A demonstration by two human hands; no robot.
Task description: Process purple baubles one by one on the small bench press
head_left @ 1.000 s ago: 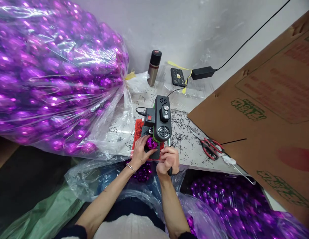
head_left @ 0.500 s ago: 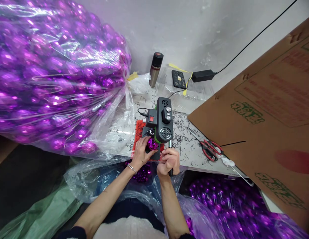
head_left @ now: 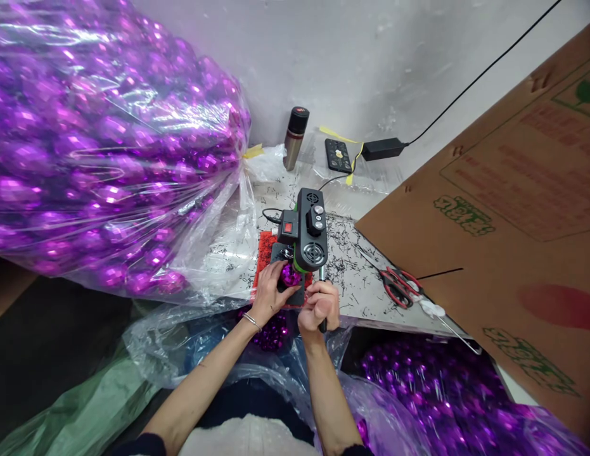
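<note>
A small black machine with a red switch stands on a red mat at the table's near edge. My left hand is wrapped round a shiny purple ball and holds it under the machine's head. My right hand is closed in a fist on the machine's lever handle just right of the ball. Below my hands, more purple balls lie in a clear bag on my lap.
A huge clear bag of purple balls fills the left. A cardboard box leans at the right, red scissors beside it. A flask, remote and power adapter lie at the back. More purple balls sit lower right.
Both hands keep their grips at the machine. Only the view has shifted slightly.
</note>
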